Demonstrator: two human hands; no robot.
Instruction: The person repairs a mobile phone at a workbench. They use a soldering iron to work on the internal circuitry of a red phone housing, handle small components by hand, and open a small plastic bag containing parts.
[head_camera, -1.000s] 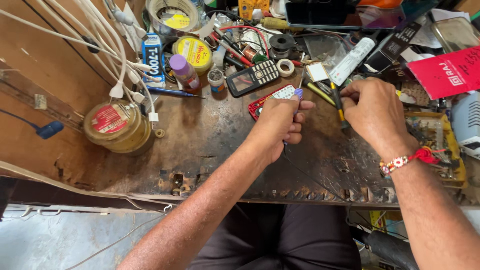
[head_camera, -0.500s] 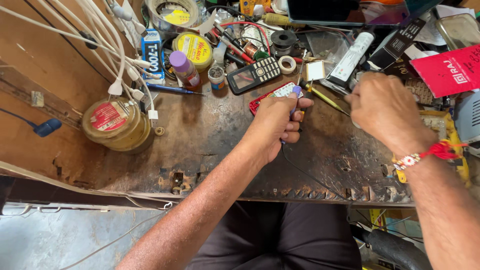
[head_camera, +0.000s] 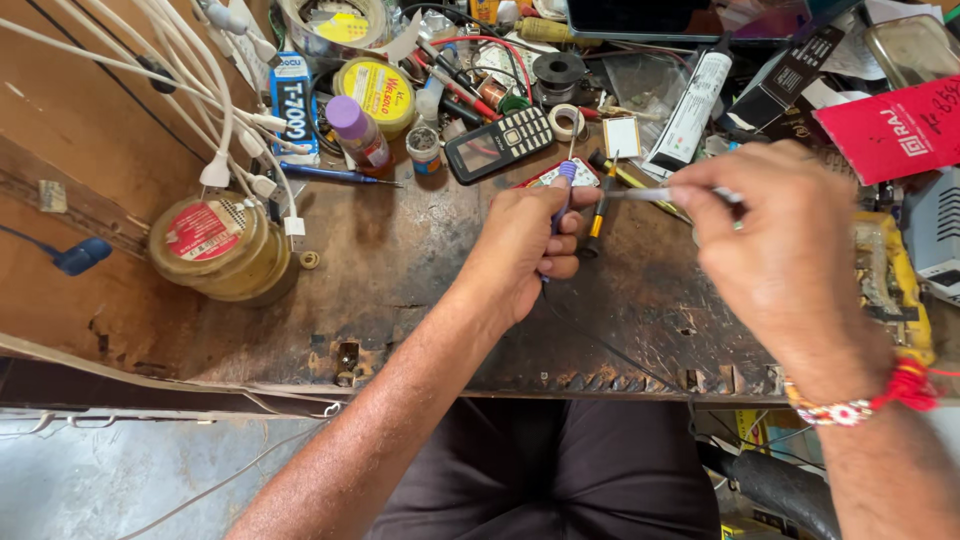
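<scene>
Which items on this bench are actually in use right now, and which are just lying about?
In use:
left hand holding the purple-handled tool
right hand holding the thin silvery metal tool

Lying about:
black keypad phone
purple-capped bottle
round yellow tin
white charger cables
red paper card

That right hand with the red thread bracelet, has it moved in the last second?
Yes. The right hand has lifted off the worn wooden bench, toward the camera; its fingers pinch a thin silver tool.

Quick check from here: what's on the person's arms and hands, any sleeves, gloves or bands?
Both forearms are bare, with no sleeves or gloves in view. The left hand wears nothing. The right hand has a bracelet at the wrist: red thread with a band of white and coloured beads.
</scene>
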